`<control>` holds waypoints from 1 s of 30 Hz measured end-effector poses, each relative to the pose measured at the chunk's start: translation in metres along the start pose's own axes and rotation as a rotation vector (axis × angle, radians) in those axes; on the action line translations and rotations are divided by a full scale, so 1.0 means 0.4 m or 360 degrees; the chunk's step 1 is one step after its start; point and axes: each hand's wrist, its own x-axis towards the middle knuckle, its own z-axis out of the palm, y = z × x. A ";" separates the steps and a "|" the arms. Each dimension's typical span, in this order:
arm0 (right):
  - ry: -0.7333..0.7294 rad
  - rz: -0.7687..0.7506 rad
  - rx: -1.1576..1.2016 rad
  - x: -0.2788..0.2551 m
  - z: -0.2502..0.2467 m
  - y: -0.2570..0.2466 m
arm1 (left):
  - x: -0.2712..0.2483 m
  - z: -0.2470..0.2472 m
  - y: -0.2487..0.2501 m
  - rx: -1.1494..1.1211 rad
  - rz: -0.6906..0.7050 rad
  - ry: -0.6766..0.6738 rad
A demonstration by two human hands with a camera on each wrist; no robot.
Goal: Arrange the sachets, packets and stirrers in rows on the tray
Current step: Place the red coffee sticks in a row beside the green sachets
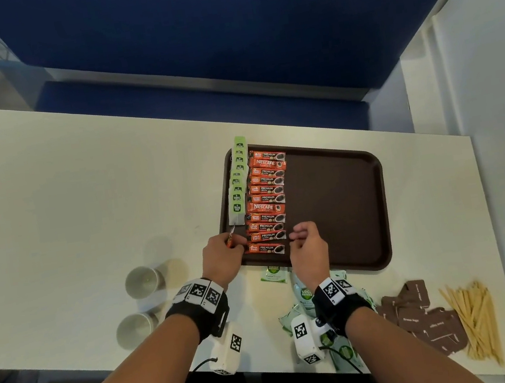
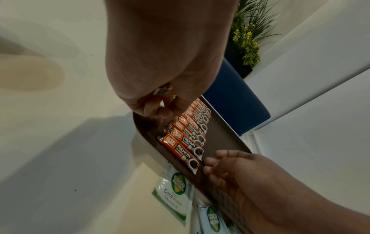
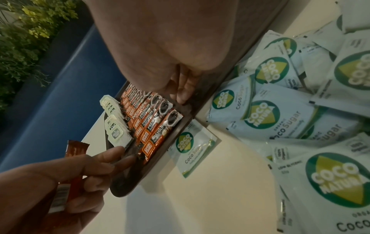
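Note:
A brown tray (image 1: 344, 204) lies on the white table. Along its left side runs a column of green tea bags (image 1: 237, 187), and beside it a column of orange coffee sticks (image 1: 267, 202). My left hand (image 1: 224, 253) is at the tray's near left corner. It grips spare orange coffee sticks (image 3: 69, 158) in its palm, while its outstretched fingers (image 3: 112, 155) touch the left ends of the nearest sticks. My right hand (image 1: 299, 236) hovers at the right ends of the nearest sticks (image 2: 184, 148), fingers loosely curled and holding nothing.
White-green coco sugar sachets (image 1: 304, 294) are piled under my right wrist, with one (image 1: 274, 274) at the tray's near rim. Brown sugar packets (image 1: 424, 316) and wooden stirrers (image 1: 473, 319) lie at the near right. Two paper cups (image 1: 142, 281) stand at the left.

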 end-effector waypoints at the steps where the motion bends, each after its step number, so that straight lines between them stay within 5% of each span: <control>1: -0.0003 -0.0009 0.0011 0.000 -0.001 -0.002 | 0.000 0.001 0.001 -0.0014 -0.0003 -0.0007; 13: -0.0053 -0.0010 0.0000 0.002 -0.005 -0.013 | 0.018 0.005 -0.006 -0.0092 -0.0060 -0.0049; 20: -0.0007 -0.0046 0.0049 -0.002 -0.028 -0.033 | -0.007 -0.014 0.065 -0.0565 -0.0072 -0.0151; 22: -0.0135 -0.0039 0.0251 -0.012 -0.050 -0.066 | -0.028 -0.024 0.114 -0.0742 -0.0065 -0.0257; 26: -0.0765 0.0224 0.0967 -0.054 -0.087 -0.160 | -0.051 -0.025 0.170 -0.1024 0.0011 -0.0442; 30: -0.0726 -0.0098 0.1068 -0.093 -0.101 -0.217 | -0.062 -0.019 0.184 -0.1140 0.0069 -0.0567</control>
